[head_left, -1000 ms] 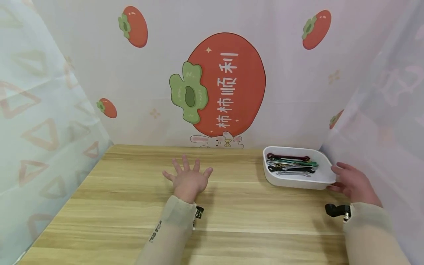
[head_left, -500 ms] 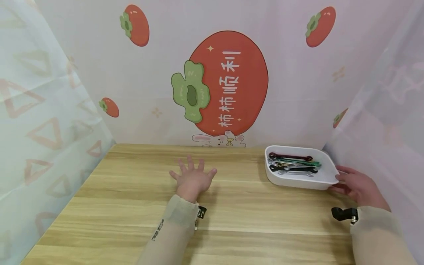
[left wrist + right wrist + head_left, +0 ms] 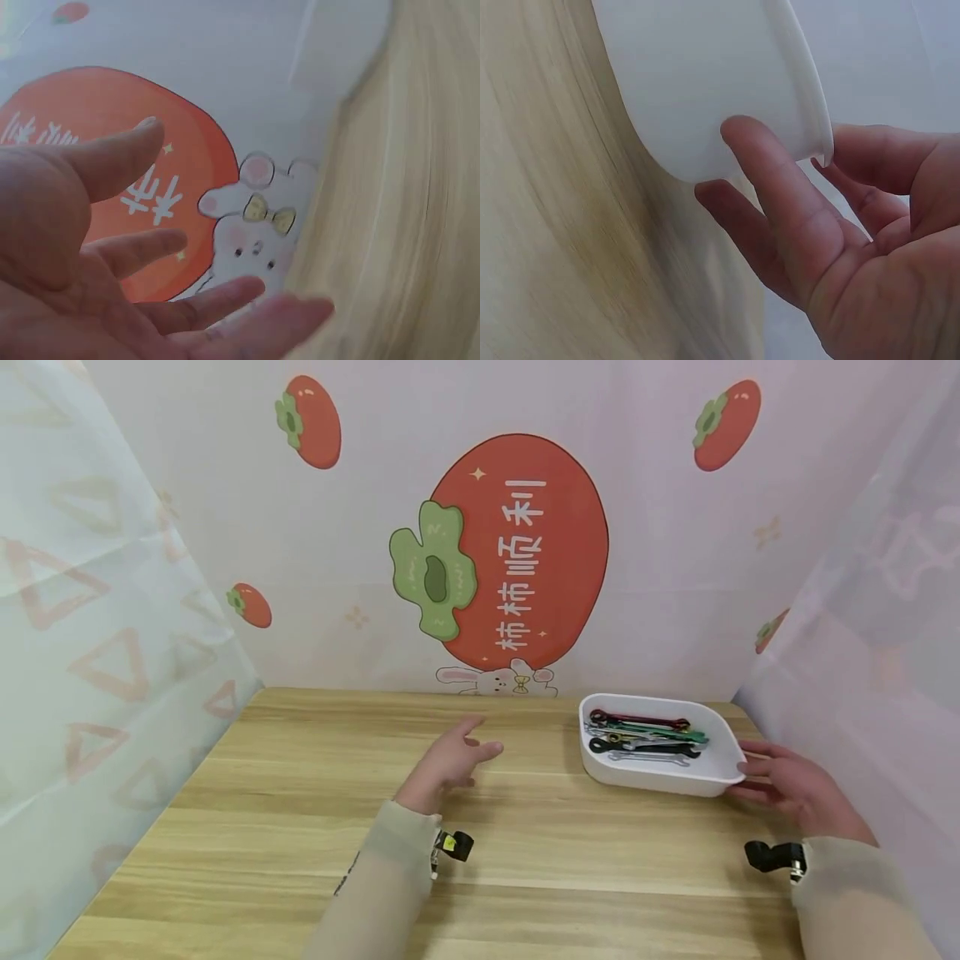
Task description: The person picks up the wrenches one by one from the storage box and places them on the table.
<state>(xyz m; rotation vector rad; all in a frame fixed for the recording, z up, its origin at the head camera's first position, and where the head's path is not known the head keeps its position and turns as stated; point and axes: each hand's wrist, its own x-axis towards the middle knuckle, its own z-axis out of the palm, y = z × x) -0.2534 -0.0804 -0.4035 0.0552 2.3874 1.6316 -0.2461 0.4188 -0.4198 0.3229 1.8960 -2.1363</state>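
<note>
A white plastic bin stands on the right of the wooden table, holding several loose wrenches in red, green, black and silver. My right hand is at the bin's right end, its fairly straight fingers touching the outer wall and rim. In the right wrist view, one fingertip presses the white wall and another finger sits near the bottom edge. Left of the bin, my left hand hovers over the table, turned on its side. Its fingers are spread and loosely extended, holding nothing.
The wooden table ends at a printed cloth backdrop with persimmon drawings and a rabbit. Pale cloth walls rise on the left and right, the right one close to my right hand. A small black device sits at each wrist.
The bin has shifted left and slightly nearer, my right hand moving with it. My left hand has turned from palm down with spread fingers onto its side.
</note>
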